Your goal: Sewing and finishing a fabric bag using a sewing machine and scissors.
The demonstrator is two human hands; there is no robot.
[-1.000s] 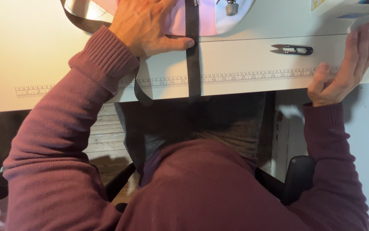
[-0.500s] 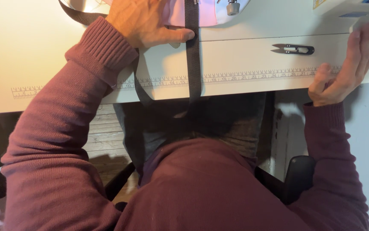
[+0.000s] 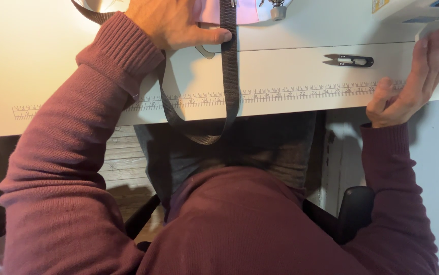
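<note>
My left hand (image 3: 171, 25) lies on the white sewing table (image 3: 56, 61) at the top, thumb pressed against a dark grey webbing strap (image 3: 228, 71). The strap runs down from the sewing machine (image 3: 275, 9), over the table's front edge, and loops back up under my left wrist. Pale fabric shows under my left fingers. My right hand (image 3: 413, 76) rests open at the table's front edge on the right, palm facing left, holding nothing. Black thread snips (image 3: 349, 61) lie on the table just left of it.
A printed measuring scale (image 3: 290, 93) runs along the table's front edge. My lap and maroon sweater fill the lower view. A black chair arm (image 3: 354, 209) shows at the lower right, and wooden flooring (image 3: 125, 163) lies under the table on the left.
My left hand has shifted slightly up the table with the strap, and the strap's loop hangs a little lower over the edge. My right hand has stayed in place.
</note>
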